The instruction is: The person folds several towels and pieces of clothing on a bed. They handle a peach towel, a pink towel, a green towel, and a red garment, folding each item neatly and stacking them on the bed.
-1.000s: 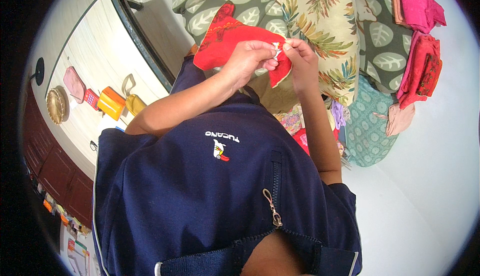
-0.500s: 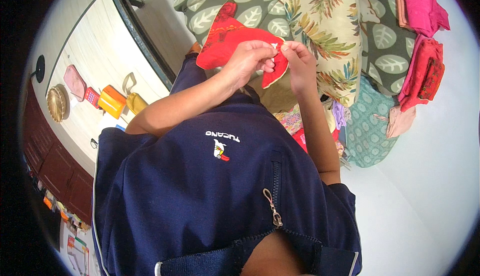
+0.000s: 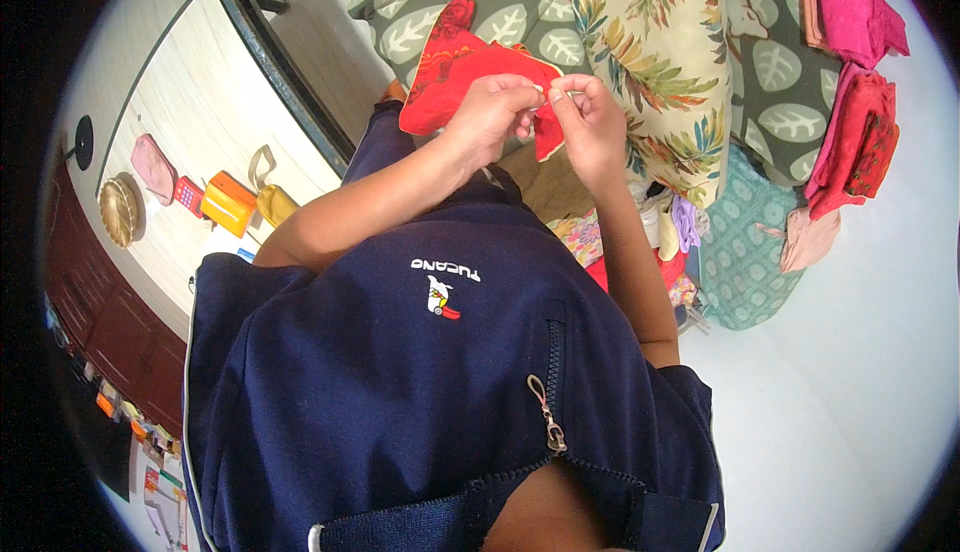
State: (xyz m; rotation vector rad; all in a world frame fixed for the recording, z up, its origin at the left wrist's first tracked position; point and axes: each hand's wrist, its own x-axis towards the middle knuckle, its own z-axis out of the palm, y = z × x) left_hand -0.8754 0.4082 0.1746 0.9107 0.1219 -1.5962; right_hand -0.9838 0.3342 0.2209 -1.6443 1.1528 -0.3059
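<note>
A red cloth (image 3: 448, 87) with a dark pattern toward its far left end and a pale yellowish edging spreads beneath and beyond my hands. My left hand (image 3: 492, 114) is closed in a pinch at the cloth's right part, thumb against forefinger. Right beside it my right hand (image 3: 592, 134) pinches too, its fingertips nearly meeting the left ones at the cloth's edge. A small pale spot shows between the fingertips; whether it is thread, edging or a nail cannot be told. One corner of the cloth hangs below the fingers.
Ahead lies a green leaf-print cover (image 3: 775, 72) with a floral cushion (image 3: 650, 62). Folded pink and red cloths (image 3: 855, 12) rest at the right. To the left, a white-topped table (image 3: 190, 72) holds a basket (image 3: 122, 210), an orange box (image 3: 229, 204) and a yellow pouch (image 3: 274, 204).
My right hand has shifted slightly left, and the fingertips of both hands have come closer together. The cloth's right edge has moved and folded with them.
</note>
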